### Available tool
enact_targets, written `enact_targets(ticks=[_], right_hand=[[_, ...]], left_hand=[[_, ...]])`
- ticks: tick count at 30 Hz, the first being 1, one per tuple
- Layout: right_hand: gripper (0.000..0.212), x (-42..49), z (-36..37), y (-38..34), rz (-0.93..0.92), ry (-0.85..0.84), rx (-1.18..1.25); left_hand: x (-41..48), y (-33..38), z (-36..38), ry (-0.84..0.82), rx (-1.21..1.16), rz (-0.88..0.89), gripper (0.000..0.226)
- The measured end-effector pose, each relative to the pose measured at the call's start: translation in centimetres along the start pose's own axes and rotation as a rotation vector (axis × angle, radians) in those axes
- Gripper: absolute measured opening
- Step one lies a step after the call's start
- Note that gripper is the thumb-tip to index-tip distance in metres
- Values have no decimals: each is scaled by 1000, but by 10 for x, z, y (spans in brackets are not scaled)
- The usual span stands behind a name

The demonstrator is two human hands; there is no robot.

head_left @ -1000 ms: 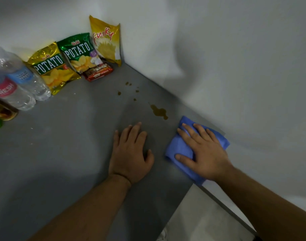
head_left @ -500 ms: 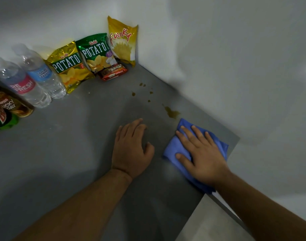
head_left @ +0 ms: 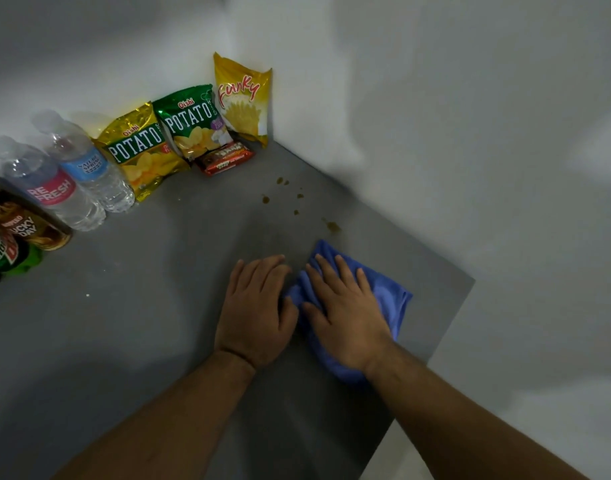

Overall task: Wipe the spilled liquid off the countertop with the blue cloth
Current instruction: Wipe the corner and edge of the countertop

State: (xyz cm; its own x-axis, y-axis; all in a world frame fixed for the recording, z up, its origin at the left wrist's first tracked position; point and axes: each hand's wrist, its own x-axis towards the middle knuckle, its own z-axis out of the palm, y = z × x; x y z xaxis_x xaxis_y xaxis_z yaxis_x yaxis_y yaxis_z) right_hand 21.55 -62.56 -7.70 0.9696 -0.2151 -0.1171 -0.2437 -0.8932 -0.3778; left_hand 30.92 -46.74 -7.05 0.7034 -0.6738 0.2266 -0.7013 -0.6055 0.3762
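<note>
On grey counter (head_left: 131,341), near the right edge: right hand (head_left: 345,317) flat on blue cloth (head_left: 387,299), fingers spread, pressing not gripping. Left hand (head_left: 257,313) palm-down just beside it, fingers loosely extended, holding nothing, thumb touching the cloth edge. Brown spill (head_left: 332,226) just beyond the cloth tip — smaller drops (head_left: 283,197) trail toward the corner. Chip bags (head_left: 189,123) and bottles (head_left: 72,174) line the back wall.

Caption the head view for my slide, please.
Right hand presses blue cloth beside left hand, just short of brown spill.
</note>
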Motion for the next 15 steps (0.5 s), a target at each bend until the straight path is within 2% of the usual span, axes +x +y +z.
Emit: enact_targets(ticks=[3, 5, 7, 9, 13, 15], right_hand=[[50, -4, -18, 13, -10, 46, 434], [41, -9, -34, 34, 45, 229, 614], [34, -12, -47, 62, 103, 395, 497], [31, -12, -54, 90, 118, 445, 324], [30, -2, -57, 126, 85, 407, 92], [29, 0, -52, 132, 66, 440, 40]], left_hand=[[-3, 8, 0, 43, -3, 56, 42], [-3, 31, 4, 67, -9, 118, 41], [0, 66, 12, 50, -29, 185, 41], [8, 101, 22, 8, -28, 201, 39], [13, 124, 45, -230, 73, -91, 68], [3, 111, 56, -275, 117, -101, 77]])
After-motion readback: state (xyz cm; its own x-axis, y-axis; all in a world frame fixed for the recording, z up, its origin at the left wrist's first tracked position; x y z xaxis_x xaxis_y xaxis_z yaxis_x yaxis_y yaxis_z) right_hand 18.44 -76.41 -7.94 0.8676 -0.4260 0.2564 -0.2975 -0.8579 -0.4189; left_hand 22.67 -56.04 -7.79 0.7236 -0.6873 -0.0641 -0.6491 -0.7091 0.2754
